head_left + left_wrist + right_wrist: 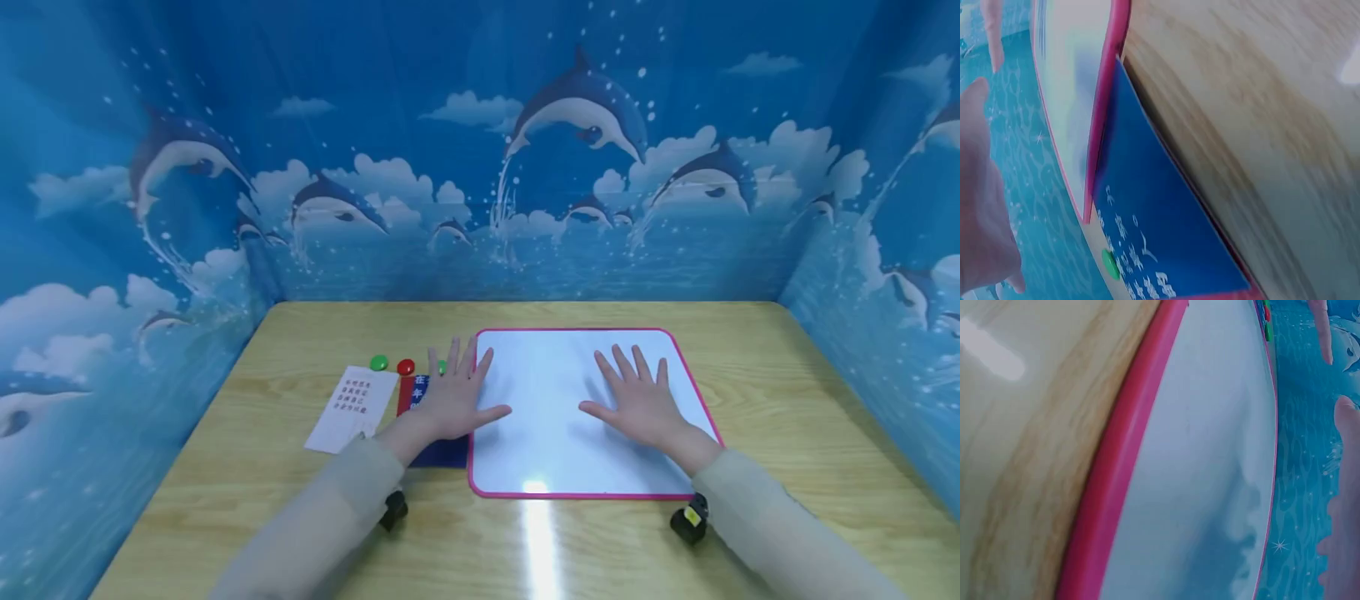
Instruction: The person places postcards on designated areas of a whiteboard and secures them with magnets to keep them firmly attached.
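Both hands hover palm down with fingers spread and hold nothing. My left hand (452, 402) is over the left edge of a whiteboard (555, 454) with a pink frame, and over a dark blue printed sheet or booklet (442, 454) beside it. In the left wrist view the blue sheet (1147, 206), with white writing, reaches the board's pink edge; whether it goes under cannot be told. Above the board's right half is my right hand (643, 407), its shadow on the board's white surface (1197, 456) in the right wrist view.
Left of the blue sheet lies a white paper (352, 412) with printed characters. Behind the papers sit a green round magnet-like piece (379, 362), a red one (406, 367) and another green one (442, 367). A dolphin-printed curtain (450, 167) encloses the wooden table (247, 500).
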### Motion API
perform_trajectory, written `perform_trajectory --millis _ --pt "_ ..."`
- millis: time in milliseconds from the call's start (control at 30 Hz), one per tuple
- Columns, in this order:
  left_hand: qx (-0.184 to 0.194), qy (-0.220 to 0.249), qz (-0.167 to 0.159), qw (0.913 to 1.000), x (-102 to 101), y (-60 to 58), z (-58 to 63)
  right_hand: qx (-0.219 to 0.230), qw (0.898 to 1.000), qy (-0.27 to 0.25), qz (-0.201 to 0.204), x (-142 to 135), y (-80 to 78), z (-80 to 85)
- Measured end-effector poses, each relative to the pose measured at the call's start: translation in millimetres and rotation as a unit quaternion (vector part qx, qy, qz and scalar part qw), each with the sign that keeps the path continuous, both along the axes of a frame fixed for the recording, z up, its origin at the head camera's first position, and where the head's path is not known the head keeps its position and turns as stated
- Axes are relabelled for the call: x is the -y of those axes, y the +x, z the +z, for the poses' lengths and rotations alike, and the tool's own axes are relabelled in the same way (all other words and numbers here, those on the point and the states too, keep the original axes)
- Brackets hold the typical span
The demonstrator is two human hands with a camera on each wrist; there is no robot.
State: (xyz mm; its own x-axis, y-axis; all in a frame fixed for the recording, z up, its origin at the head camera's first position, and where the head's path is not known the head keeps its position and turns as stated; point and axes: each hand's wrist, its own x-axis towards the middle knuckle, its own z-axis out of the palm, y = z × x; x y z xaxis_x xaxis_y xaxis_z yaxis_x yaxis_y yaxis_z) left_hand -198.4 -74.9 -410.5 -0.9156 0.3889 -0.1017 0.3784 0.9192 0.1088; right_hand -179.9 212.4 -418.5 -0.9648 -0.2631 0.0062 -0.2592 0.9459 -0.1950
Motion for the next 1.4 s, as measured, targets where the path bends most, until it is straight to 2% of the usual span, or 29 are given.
perform_trajectory --millis 200,300,633,867,1400 --pt "0.003 0.007 0.033 0.9994 21 -3.2 1.4 0.014 1.0 0.001 -0.016 -12 -0.8 -0.8" --pt "-0.004 0.018 0.039 0.9991 33 -5.4 -2.5 0.022 0.999 0.002 -0.027 -22 -0.3 -2.4" --pt "0.002 0.042 0.09 0.995 74 -2.2 -9.5 0.035 0.998 0.01 -0.053 -47 5.8 -7.2" --pt "0.018 0.047 0.13 0.9903 99 -6.3 -14.2 0.044 0.997 0.008 -0.064 -60 6.5 -10.2" --pt "0.066 0.028 0.188 0.9795 140 -8.8 -20.5 0.058 0.994 0.01 -0.089 -86 9.0 -22.5"
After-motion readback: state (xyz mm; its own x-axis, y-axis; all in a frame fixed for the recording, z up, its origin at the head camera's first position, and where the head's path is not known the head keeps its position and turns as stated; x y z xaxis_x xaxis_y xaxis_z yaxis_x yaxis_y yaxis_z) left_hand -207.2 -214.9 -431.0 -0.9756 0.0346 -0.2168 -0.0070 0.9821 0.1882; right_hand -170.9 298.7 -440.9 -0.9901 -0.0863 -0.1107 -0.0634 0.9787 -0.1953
